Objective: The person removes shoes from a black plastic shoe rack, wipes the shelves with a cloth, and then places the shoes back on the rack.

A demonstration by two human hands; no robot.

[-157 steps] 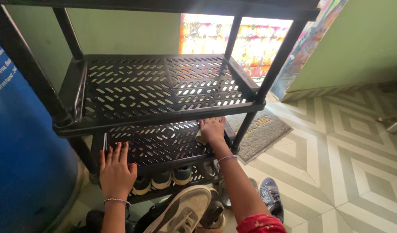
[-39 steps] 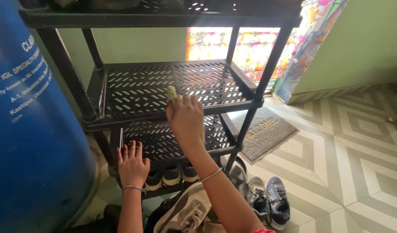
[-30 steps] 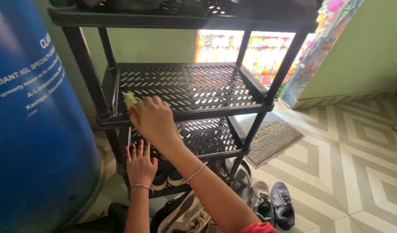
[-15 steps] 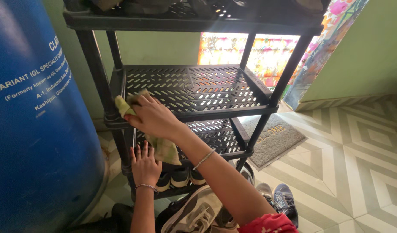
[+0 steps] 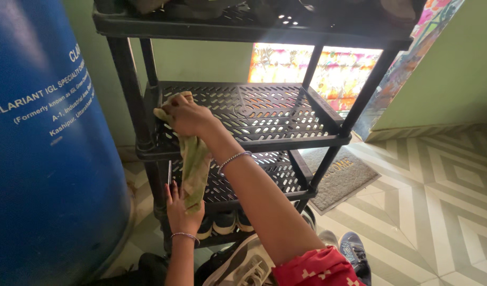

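A crumpled yellow-green cloth (image 5: 188,159) is clamped in the grip of the right hand (image 5: 188,116) and pressed to the rear left corner of the middle tier of a black perforated plastic shoe rack (image 5: 264,114); the loose tail of the cloth hangs over the front left edge of that tier, down to the tier below. The left hand (image 5: 181,212) is laid flat, fingers together and closed on nothing, against the front left edge of the lower tier, as if to steady the rack.

The step in hand is judged to be the wiping of the middle tier, taken up at its left end. The next move would call for the cloth to be drawn along the slotted surface toward the right edge, with the tail gathered in so that it is not snagged on the front rail or the left post.

Much is hidden. The fingertips of the right hand are buried in the cloth. The top tier is cut off by the upper edge of the view, and what lies on it cannot be made out. The dark shoes (image 5: 222,222) on the bottom tier are seen only in part. A large blue plastic drum (image 5: 42,159) stands just beside the left edge of the rack, and the pale sneaker (image 5: 238,267) on the patterned tile floor (image 5: 439,212) is cut off at the bottom.
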